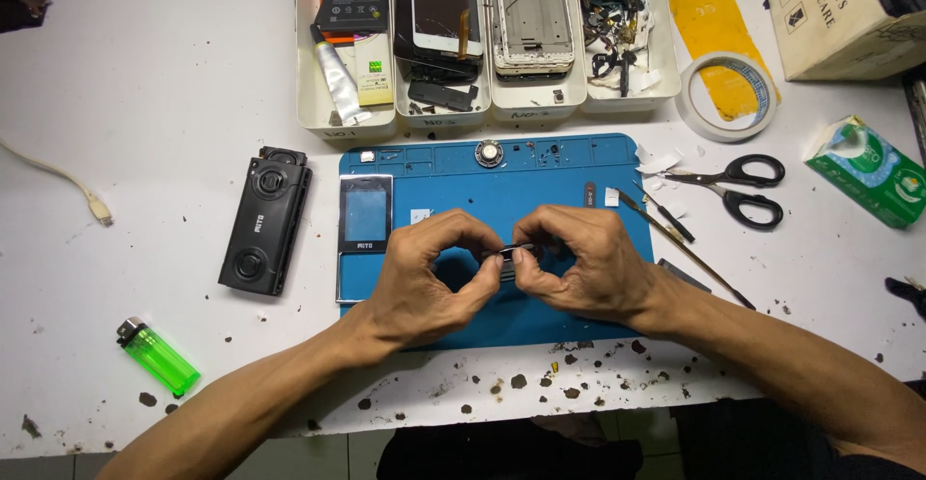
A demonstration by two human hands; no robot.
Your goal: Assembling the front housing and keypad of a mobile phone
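Observation:
My left hand (427, 277) and my right hand (585, 263) meet over the blue work mat (540, 176). Together their fingertips pinch a small dark part (513, 251), mostly hidden by the fingers. A phone front frame with a blue screen window (365, 234) lies on the mat's left edge, just left of my left hand. A black phone body (265, 219) lies on the white table beyond it.
Several white trays (482, 104) with phone parts, a tube and a battery stand at the back. Scissors (738, 186), a tape roll (730, 96), thin tools (675, 239) and a green carton (868, 171) lie right. A green lighter (159, 355) lies front left.

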